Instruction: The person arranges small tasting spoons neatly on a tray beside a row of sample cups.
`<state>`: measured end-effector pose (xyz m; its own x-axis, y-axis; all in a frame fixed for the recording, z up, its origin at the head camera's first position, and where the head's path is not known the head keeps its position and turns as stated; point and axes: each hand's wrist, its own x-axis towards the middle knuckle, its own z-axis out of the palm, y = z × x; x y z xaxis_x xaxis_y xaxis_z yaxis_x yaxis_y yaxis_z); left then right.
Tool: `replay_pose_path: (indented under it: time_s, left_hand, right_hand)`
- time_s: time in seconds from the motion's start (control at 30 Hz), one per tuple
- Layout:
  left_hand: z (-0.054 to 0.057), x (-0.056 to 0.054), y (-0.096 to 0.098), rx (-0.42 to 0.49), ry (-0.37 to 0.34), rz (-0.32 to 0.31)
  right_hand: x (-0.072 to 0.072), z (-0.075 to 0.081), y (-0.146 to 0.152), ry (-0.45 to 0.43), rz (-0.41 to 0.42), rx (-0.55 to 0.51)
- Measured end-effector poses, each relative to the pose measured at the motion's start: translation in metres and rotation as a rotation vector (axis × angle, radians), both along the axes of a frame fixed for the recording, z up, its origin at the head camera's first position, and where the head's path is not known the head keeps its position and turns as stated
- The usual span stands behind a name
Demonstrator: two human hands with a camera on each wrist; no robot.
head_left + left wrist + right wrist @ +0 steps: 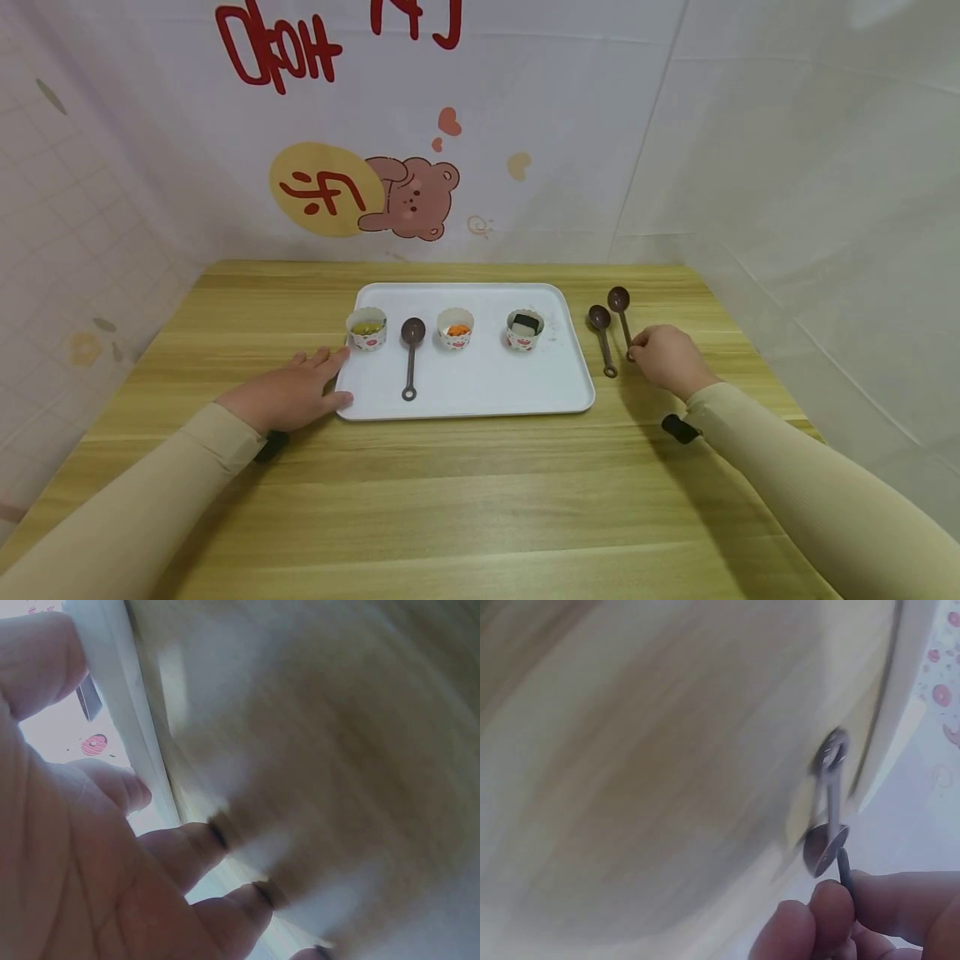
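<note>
At the table's right side my right hand (670, 360) pinches the handle end of a brown spoon (618, 298) between thumb and fingers; its bowl points away from me. A second brown spoon (600, 317) lies just left of it, and shows in the right wrist view as a blurred spoon (832, 791). My left hand (295, 392), fingers extended, rests at the left edge of the white tray (495, 383). In the left wrist view the fingers (184, 851) touch the tray's rim. A third brown spoon (412, 358) lies on the tray.
Three printed paper cups stand on the tray: a cup with greenish-yellow food (367, 340), a cup with orange food (456, 340) and a cup with black-and-white food (523, 342). The wooden table (465, 500) is bordered by white cloth walls (570, 167).
</note>
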<state>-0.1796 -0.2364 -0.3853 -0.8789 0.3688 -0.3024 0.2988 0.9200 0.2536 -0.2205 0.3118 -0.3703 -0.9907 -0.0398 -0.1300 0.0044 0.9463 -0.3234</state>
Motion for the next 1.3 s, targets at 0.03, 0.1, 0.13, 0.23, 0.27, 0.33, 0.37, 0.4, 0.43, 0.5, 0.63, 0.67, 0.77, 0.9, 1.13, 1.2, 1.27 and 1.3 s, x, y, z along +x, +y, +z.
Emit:
replay_pose_path:
  time_s: [0.03, 0.1, 0.13, 0.23, 0.27, 0.33, 0.37, 0.4, 0.43, 0.5, 0.63, 0.67, 0.77, 0.9, 1.13, 1.2, 1.27, 1.3]
  left_hand:
    - [0.0, 0.0, 0.0, -0.002, 0.0, 0.001]
    - [0.0, 0.0, 0.0, -0.001, 0.002, 0.001]
    - [0.0, 0.0, 0.0, 0.0, 0.004, 0.0]
    - [0.0, 0.0, 0.0, 0.003, 0.009, -0.001]
    - [0.0, 0.0, 0.0, 0.004, 0.009, -0.001]
    - [0.0, 0.0, 0.0, 0.003, 0.007, -0.001]
    - [0.0, 0.0, 0.0, 0.004, 0.006, -0.001]
    - [0.0, 0.001, 0.0, 0.005, 0.005, -0.001]
    - [0.001, 0.0, 0.0, 0.005, 0.002, -0.002]
    - [0.001, 0.0, 0.0, 0.004, -0.003, -0.002]
    - [0.001, 0.0, 0.0, 0.003, -0.004, -0.003]
    - [0.001, 0.0, 0.0, 0.004, -0.002, -0.004]
    - [0.001, 0.0, 0.0, 0.009, 0.003, -0.006]
    - [0.001, 0.0, 0.0, 0.007, 0.003, -0.005]
    - [0.002, 0.0, 0.001, 0.006, -0.002, -0.005]
    - [0.003, 0.0, 0.002, 0.008, 0.001, -0.006]
    - [0.003, 0.001, 0.002, 0.009, 0.004, -0.007]
    - [0.003, 0.001, 0.001, 0.009, 0.007, -0.008]
  right_hand:
    - [0.0, 0.0, -0.001, -0.006, -0.007, -0.016]
    - [0.0, 0.001, -0.003, -0.017, -0.024, -0.052]
    - [-0.001, 0.001, -0.004, -0.023, -0.032, -0.071]
    - [0.0, 0.003, -0.011, -0.033, -0.048, -0.128]
    - [0.001, 0.003, -0.013, -0.034, -0.049, -0.143]
    - [0.001, 0.005, -0.018, -0.032, -0.049, -0.164]
    - [0.002, 0.005, -0.021, -0.031, -0.05, -0.173]
    - [0.002, 0.006, -0.023, -0.027, -0.046, -0.175]
    - [0.002, 0.006, -0.025, -0.022, -0.046, -0.179]
    - [0.002, 0.006, -0.03, -0.011, -0.041, -0.179]
    - [0.004, 0.007, -0.039, 0.01, -0.033, -0.2]
    - [0.005, 0.008, -0.041, 0.01, -0.032, -0.211]
    - [0.007, 0.01, -0.05, -0.01, -0.037, -0.257]
    - [0.007, 0.011, -0.059, -0.044, -0.04, -0.3]
    - [0.007, 0.009, -0.074, -0.058, -0.037, -0.352]
    - [0.008, 0.008, -0.079, -0.064, -0.041, -0.363]
    - [0.009, 0.009, -0.084, -0.062, -0.033, -0.369]
    - [0.009, 0.008, -0.086, -0.061, -0.028, -0.37]
